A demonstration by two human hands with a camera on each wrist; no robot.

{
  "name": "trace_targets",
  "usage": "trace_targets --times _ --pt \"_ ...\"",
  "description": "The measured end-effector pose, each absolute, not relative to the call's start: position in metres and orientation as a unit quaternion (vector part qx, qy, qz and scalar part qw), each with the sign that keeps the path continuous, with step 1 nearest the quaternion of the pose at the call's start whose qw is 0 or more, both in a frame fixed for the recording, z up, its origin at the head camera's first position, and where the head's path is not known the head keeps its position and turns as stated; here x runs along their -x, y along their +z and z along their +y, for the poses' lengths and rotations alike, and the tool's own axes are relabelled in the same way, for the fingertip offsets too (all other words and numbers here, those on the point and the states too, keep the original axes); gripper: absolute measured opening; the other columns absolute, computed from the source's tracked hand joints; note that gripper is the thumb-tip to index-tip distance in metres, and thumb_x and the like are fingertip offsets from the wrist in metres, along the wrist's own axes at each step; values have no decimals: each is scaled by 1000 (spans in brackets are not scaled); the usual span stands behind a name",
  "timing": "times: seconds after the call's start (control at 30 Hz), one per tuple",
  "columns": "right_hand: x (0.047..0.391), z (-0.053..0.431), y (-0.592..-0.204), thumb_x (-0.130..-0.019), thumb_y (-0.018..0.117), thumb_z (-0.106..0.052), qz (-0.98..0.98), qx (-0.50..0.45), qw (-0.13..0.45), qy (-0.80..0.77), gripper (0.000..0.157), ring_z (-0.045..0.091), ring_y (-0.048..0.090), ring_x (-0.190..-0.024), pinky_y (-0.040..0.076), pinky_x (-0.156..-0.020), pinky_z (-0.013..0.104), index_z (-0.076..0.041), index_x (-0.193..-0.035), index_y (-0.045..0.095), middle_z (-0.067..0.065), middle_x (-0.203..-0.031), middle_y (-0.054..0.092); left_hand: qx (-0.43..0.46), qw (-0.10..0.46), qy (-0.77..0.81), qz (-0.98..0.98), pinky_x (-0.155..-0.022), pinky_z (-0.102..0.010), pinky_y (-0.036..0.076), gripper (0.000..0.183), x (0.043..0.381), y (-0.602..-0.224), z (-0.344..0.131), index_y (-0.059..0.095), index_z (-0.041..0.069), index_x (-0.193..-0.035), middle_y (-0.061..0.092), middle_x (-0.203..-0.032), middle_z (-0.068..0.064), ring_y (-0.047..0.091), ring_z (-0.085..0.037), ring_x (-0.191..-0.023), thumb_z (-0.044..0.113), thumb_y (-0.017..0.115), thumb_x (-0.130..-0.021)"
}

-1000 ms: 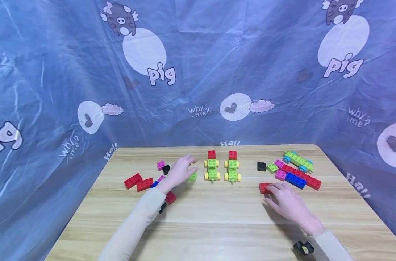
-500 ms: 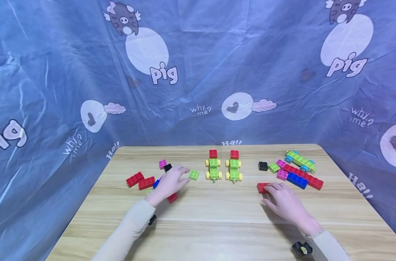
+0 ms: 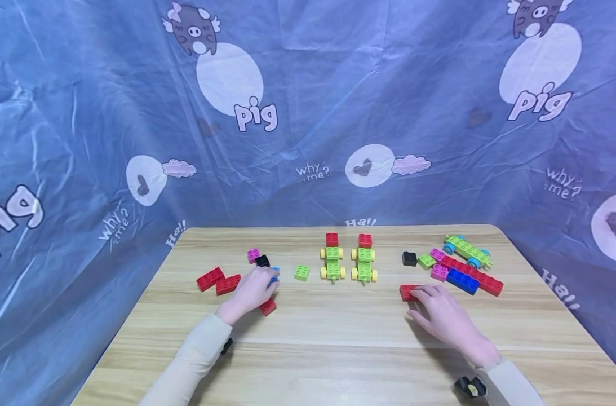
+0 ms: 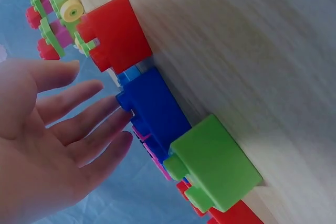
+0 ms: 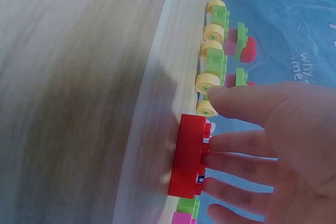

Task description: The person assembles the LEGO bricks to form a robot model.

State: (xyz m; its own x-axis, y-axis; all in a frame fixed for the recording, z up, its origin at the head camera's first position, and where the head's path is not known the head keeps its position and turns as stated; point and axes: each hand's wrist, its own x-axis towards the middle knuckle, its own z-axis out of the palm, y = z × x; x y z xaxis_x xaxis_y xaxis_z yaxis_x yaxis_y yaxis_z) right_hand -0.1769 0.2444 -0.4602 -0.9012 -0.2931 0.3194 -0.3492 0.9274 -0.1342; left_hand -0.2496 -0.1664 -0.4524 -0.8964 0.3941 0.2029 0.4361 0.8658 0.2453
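Observation:
My left hand [image 3: 251, 288] hovers over a group of bricks on the left. Its fingers are loosely bent around nothing in the left wrist view, with the fingertips close to the studs of a dark blue brick [image 4: 157, 108]. A red brick [image 4: 121, 35] and a light green brick [image 4: 218, 161] stand at either end of that blue one. On the right, my right hand [image 3: 446, 317] lies with extended fingers against the studded top of a red brick [image 5: 189, 153], its thumb held apart from it.
Two green toy cars with yellow wheels [image 3: 333, 262] [image 3: 364, 262] stand mid-table, red bricks at their far ends. A lone green brick [image 3: 301, 273] sits left of them. At the right are a blue-wheeled car base [image 3: 466, 250], a long red brick [image 3: 485, 282] and a black brick [image 3: 409, 259].
My left hand has drawn back to the left, away from the lone green brick, and a light blue brick now shows by its fingers. The right hand stays at the red brick.

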Motion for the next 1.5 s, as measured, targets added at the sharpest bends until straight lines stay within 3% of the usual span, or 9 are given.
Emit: trace_targets --times 0.57,0.87,1.03,1.23,1.5 --pt "176 246 -459 -74 77 -32 -969 -173 148 94 45 32 58 -101 51 -88 51 -2 -106 67 16 -106 66 270 96 -127 -950 -85 -41 55 15 248 -454 -154 70 3 -98 71 -97 -9 65 -26 -97 11 65 -86" --pt "180 251 -459 -75 76 -28 -964 -182 154 114 42 34 61 -99 53 -83 51 -1 -106 66 17 -108 65 256 107 -75 -958 -73 -40 56 19 253 -451 -153 69 5 -103 70 -102 -11 64 -27 -92 7 66 -84" --pt "182 256 -460 -75 77 -28 -965 -178 147 122 42 35 62 -99 53 -84 52 -2 -107 66 18 -109 65 253 97 -70 -960 -75 -43 55 20 254 -451 -154 70 6 -103 70 -102 -11 65 -28 -92 4 64 -84" --pt "184 257 -460 -75 77 -29 -968 -173 132 124 41 36 61 -100 52 -85 53 -4 -105 66 17 -111 65 256 83 -64 -961 -79 -44 50 20 253 -451 -156 72 10 -102 68 -100 -10 59 -27 -92 6 63 -85" --pt "184 257 -459 -74 77 -28 -966 -181 143 120 38 33 62 -96 53 -83 52 -5 -103 67 16 -107 66 287 80 -62 -953 -73 -41 47 14 247 -447 -152 74 14 -94 66 -88 -6 52 -22 -82 11 70 -81"
